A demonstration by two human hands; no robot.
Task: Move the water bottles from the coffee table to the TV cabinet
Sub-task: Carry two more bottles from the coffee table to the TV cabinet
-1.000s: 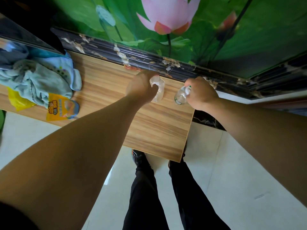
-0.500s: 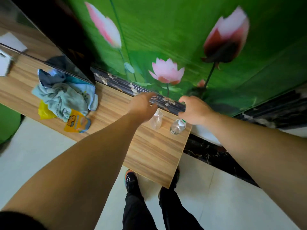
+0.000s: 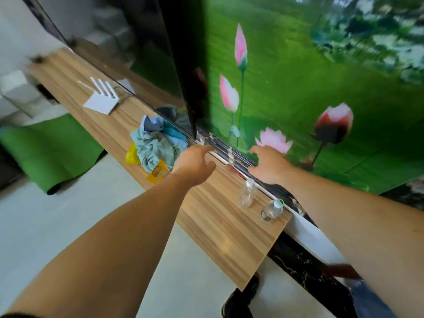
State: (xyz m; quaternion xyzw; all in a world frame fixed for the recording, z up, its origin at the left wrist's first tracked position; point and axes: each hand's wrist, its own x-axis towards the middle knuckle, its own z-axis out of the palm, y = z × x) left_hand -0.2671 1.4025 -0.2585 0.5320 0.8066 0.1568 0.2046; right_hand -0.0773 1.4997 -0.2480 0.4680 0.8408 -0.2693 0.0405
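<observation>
Left hand (image 3: 196, 162): we see fingers spread loose, holding nothing, mid-frame above the wood-grain TV cabinet top (image 3: 213, 216).
Right hand (image 3: 268, 165): fingers apart, empty, by the dark marble ledge (image 3: 231, 150).
Bottles: clear plastic bottle (image 3: 246, 196) and green-capped clear bottle (image 3: 271, 210) stand upright, lower right of centre, near the cabinet's end.

A long wooden TV cabinet (image 3: 220, 228) is seen running along the wall, its top finished in a striped wood grain. Near its right end, close to the back edge, two clear water bottles are stood upright: one with a white cap (image 3: 246, 196) and, just beside it toward the right end, one with a green-and-white cap (image 3: 271, 210). Around the middle, a heap of crumpled cloths (image 3: 156, 143) is laid over yellow packets (image 3: 157, 172). Further left, a white router (image 3: 102, 97) is placed near the back edge.
</observation>
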